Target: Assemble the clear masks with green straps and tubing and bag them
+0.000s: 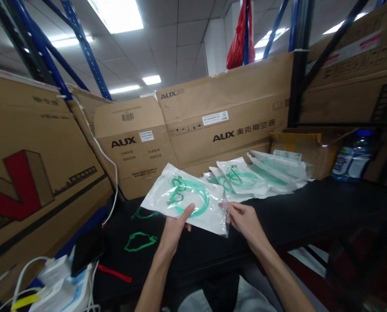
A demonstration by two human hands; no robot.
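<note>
A clear plastic bag (167, 197) with coiled green tubing (193, 193) inside is held up over the black table (310, 212). My left hand (175, 232) grips its lower edge, thumb on top. My right hand (243, 219) pinches the bag's right end between fingers and thumb. Behind it, a row of several similar filled bags (261, 175) lies on the table. Two loose green tubing loops (140, 241) rest on the table to the left.
Large AUX cardboard boxes (213, 117) wall the back and left. An open cardboard box (310, 145) and a blue-capped bottle (352, 156) stand at the right. A black phone (86, 253), white chargers and cables (60, 281) and a red strip (114, 273) lie lower left.
</note>
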